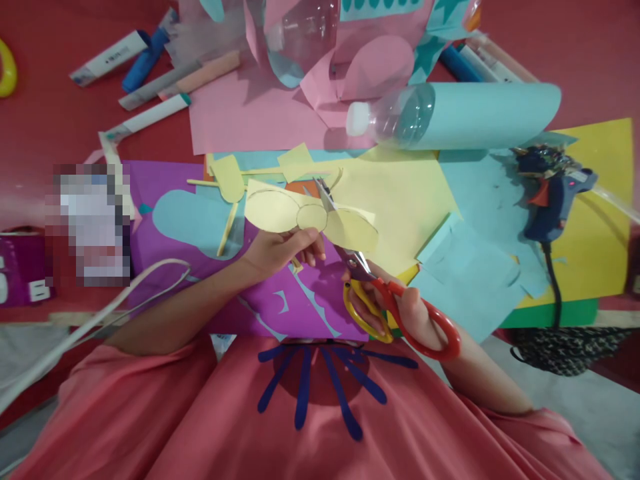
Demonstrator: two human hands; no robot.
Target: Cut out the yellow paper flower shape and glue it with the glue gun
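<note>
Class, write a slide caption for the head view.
Left hand holds marked yellow paper; right hand holds scissors to it.

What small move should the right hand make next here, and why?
Probably a short, careful snip along the small middle outline: the right hand has the scissors at the pale yellow paper beside it, the left hand pinches the paper's lower edge, and spare paper appears to remain above the outline.

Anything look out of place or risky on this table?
The glue gun at right: it lies on paper sheets with a small light glowing, so it may be hot. I see nothing spilled.
</note>
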